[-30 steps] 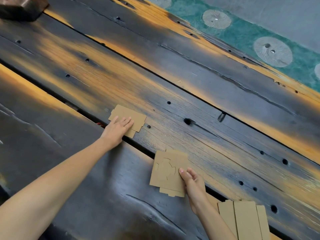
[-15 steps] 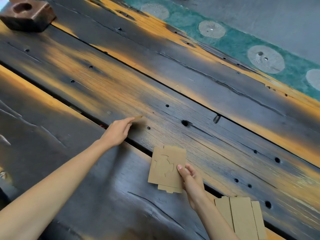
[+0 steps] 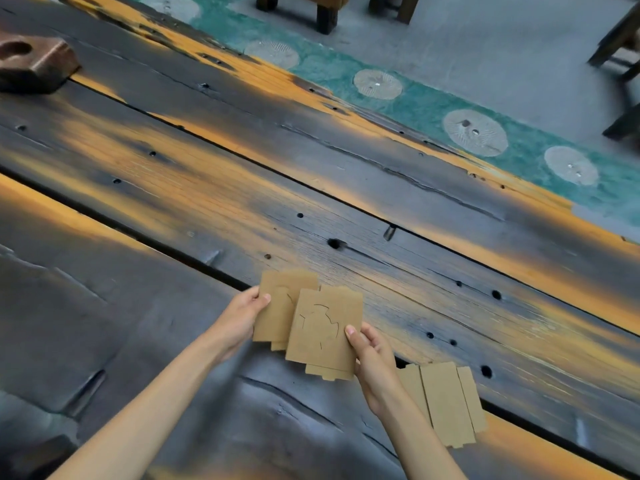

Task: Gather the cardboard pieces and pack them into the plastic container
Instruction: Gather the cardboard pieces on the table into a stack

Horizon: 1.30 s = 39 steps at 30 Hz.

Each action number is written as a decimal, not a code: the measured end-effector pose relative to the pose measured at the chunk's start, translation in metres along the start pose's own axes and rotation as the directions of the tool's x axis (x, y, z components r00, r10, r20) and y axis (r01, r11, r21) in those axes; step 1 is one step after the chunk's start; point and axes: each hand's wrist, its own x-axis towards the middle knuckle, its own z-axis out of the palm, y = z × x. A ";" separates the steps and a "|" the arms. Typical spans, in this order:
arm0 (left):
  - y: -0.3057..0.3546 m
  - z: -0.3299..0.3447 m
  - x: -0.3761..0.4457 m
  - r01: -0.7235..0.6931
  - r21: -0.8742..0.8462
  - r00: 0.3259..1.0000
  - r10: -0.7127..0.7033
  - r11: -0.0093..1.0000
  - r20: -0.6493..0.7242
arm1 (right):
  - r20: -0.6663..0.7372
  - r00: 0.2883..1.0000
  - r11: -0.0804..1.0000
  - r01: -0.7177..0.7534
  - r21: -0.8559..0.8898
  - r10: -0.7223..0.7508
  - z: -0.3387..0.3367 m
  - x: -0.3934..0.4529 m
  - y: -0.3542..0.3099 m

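Your left hand (image 3: 242,320) pinches one die-cut cardboard blank (image 3: 277,310), right hand (image 3: 372,355) pinches the stack (image 3: 323,332) at 6 o'clock; merging loosely risks slipping; flat piece (image 3: 446,403) at 5 waits, container unseen.

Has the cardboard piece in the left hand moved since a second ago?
Yes. The left-hand piece was flat on the plank seam; now the left hand holds it beside the right hand's stack.

Tan cardboard pieces (image 3: 322,334), charred-black-and-amber table (image 3: 311,188)
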 end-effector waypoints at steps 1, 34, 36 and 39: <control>-0.007 0.008 -0.007 0.018 -0.019 0.999 -0.018 1.000 0.031 | -0.006 1.000 1.000 0.007 0.007 -0.007 -0.003 -0.004 0.002; -0.093 0.162 -0.113 0.176 -0.102 0.957 -0.145 0.979 0.252 | -0.139 0.977 0.985 -0.154 0.073 0.163 -0.126 -0.088 0.057; -0.099 0.169 -0.113 0.186 -0.099 0.956 -0.157 0.977 0.247 | -0.160 0.975 0.986 -0.144 0.086 0.156 -0.130 -0.090 0.060; -0.110 0.180 -0.115 0.200 -0.065 0.950 -0.177 0.978 0.259 | -0.209 0.965 0.985 -0.141 0.101 0.160 -0.138 -0.091 0.063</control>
